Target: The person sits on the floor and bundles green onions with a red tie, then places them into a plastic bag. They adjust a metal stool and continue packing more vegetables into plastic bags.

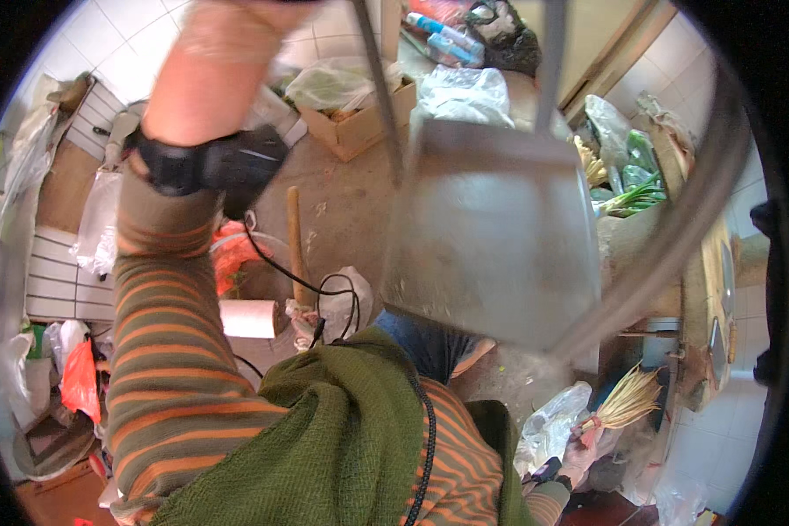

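My left arm reaches up to the top edge in the head view, a black band round the forearm; only the base of my left hand [266, 12] shows, its fingers out of frame. At the lower right my right hand [582, 455] is closed round the tied end of a small straw brush [628, 398], whose bristles fan out to the upper right. A clear plastic bag [552, 421] lies beside that hand. A blurred grey pan-like object [493, 243] with thin rods at its top looms close to the camera, right of centre; what holds it is hidden.
A cardboard box [355, 131] with a plastic bag stands on the floor ahead. Left of centre are a wooden stick [294, 230], a red bag [233, 253] and a black cable [276, 263]. Spring onions [631, 200] lie among bags at the right. A curved blurred bar [670, 243] crosses the right side.
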### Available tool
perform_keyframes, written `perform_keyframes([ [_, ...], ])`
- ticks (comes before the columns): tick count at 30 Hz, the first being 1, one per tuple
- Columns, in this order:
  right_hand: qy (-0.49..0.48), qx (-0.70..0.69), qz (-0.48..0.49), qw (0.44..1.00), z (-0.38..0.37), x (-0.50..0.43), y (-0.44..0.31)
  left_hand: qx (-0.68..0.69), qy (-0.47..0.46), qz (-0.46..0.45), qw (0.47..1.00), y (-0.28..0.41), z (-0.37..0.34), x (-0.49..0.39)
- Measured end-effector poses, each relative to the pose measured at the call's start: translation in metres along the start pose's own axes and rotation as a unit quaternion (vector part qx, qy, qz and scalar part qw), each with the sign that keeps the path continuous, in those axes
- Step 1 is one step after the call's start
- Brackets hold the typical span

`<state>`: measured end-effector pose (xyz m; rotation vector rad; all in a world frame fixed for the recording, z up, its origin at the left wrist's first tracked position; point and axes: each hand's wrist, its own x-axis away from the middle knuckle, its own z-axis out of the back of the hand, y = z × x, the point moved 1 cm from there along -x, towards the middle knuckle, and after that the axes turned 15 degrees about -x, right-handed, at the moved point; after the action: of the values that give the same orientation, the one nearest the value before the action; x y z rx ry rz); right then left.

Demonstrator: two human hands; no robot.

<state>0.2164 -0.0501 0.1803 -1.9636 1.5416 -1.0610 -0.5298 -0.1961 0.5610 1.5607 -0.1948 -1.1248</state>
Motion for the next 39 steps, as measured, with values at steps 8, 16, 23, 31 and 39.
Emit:
perform_keyframes([
  [8,0.006,0.02,-0.047,0.999,0.005,-0.015,0.007,-0.207,0.188,0.003,0.96,-0.028,0.117,0.048],
  [16,0.026,0.014,-0.076,0.997,0.031,-0.036,0.015,-0.401,0.326,0.198,0.833,-0.1,0.207,0.112],
  [23,0.039,-0.015,-0.067,0.997,0.046,-0.034,0.015,-0.382,0.399,0.225,0.803,-0.133,0.257,0.159],
  [31,0.059,0.003,-0.008,0.998,0.025,-0.032,0.028,-0.264,0.436,0.25,0.823,-0.138,0.285,0.156],
  [39,0.047,0.023,-0.018,0.998,0.011,-0.02,0.026,-0.169,0.34,0.231,0.896,-0.11,0.223,0.114],
])
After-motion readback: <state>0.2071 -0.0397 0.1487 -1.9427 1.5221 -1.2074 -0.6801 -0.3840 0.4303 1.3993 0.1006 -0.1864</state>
